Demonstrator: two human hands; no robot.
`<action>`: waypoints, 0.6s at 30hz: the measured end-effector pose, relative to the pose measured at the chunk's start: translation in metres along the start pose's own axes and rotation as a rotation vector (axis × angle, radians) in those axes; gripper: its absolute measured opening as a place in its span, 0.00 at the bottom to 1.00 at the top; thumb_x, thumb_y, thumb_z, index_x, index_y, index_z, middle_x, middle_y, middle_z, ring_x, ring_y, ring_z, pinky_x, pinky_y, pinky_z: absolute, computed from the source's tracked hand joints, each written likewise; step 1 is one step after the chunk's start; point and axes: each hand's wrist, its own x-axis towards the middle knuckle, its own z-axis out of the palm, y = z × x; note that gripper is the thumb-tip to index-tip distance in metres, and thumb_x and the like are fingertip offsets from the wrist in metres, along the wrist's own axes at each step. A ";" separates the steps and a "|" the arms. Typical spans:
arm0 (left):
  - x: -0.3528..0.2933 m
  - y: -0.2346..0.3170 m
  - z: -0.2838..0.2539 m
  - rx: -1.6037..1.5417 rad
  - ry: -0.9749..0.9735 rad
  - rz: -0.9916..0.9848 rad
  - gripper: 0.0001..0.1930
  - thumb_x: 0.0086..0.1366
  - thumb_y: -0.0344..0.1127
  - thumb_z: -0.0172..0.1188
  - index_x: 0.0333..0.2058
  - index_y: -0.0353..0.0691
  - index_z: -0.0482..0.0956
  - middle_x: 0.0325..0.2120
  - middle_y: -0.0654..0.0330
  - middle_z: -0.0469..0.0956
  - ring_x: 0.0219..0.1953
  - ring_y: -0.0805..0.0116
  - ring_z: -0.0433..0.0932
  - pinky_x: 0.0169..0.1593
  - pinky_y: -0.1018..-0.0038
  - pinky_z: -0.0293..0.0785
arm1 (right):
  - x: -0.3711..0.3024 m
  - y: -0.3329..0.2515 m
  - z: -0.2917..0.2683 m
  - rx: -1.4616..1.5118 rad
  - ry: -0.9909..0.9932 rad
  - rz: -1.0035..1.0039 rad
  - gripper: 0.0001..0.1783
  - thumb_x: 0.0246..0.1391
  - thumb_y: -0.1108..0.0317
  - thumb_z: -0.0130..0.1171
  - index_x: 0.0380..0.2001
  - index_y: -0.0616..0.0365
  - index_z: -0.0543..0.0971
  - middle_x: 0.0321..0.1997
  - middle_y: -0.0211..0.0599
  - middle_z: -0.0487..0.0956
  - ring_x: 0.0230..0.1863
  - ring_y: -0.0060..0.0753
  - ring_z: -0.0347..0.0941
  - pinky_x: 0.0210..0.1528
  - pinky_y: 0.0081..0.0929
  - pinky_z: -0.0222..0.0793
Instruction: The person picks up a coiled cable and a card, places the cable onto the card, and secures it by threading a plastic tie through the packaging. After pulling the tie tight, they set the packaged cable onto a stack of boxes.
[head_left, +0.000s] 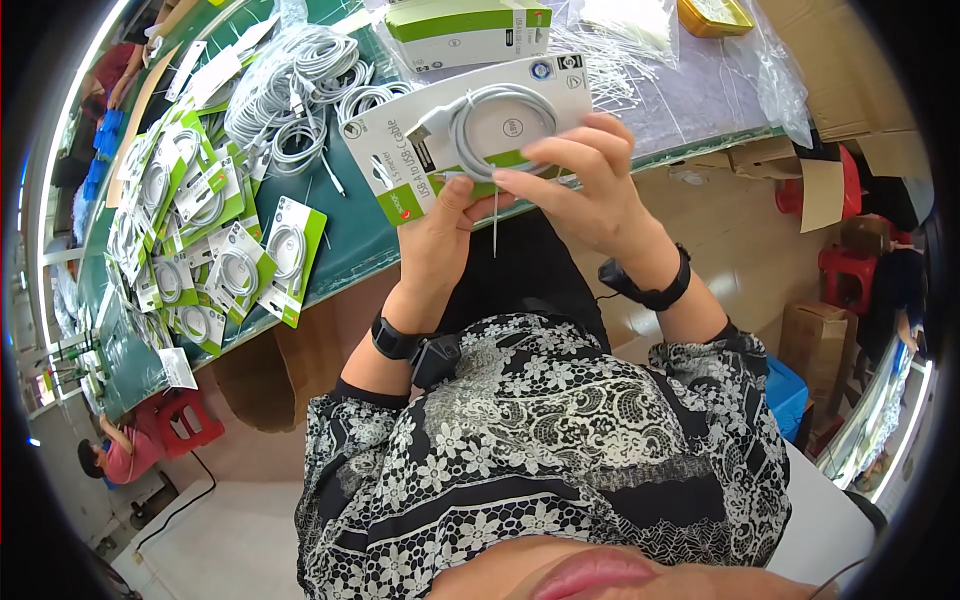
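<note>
A white and green packaging card (398,165) is tilted up over the near table edge, with a coiled light-grey USB cable (460,140) on its front. My left hand (437,225) grips the card's lower edge, thumb on the front and the other fingers partly hidden behind. At the coil's lower right is my right hand (590,185), its thumb and fingertips closed against the cable. A thin white tie (496,230) hangs below the card, close to the right thumb.
Several carded cables (238,270) pile up on the green table (345,225) at left, beside bundled loose cables (290,75). Beyond my hands stand a stacked card pack (470,30), scattered white ties (610,85) and a yellow tray (715,17). Other people sit at the far left and right.
</note>
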 end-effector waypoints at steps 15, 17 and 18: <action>-0.001 0.003 0.004 0.981 -0.074 0.617 0.17 0.54 0.24 0.64 0.44 0.35 0.77 0.41 0.53 0.76 0.41 0.61 0.79 0.45 0.69 0.79 | -0.007 -0.023 0.019 -0.054 0.228 0.266 0.13 0.31 0.68 0.68 0.26 0.50 0.78 0.34 0.24 0.74 0.44 0.33 0.68 0.57 0.43 0.54; 0.004 0.016 0.018 0.890 -0.191 0.780 0.18 0.50 0.23 0.66 0.42 0.35 0.79 0.39 0.52 0.76 0.42 0.58 0.79 0.47 0.68 0.78 | -0.003 -0.025 0.017 -0.042 0.237 0.256 0.12 0.31 0.68 0.68 0.25 0.50 0.77 0.35 0.25 0.75 0.44 0.34 0.68 0.57 0.43 0.54; 0.006 0.020 0.022 0.843 -0.250 0.860 0.18 0.47 0.23 0.67 0.41 0.35 0.80 0.39 0.52 0.76 0.42 0.57 0.79 0.47 0.68 0.78 | -0.002 -0.026 0.016 -0.027 0.245 0.252 0.12 0.31 0.69 0.68 0.24 0.51 0.77 0.35 0.26 0.75 0.45 0.35 0.68 0.56 0.44 0.54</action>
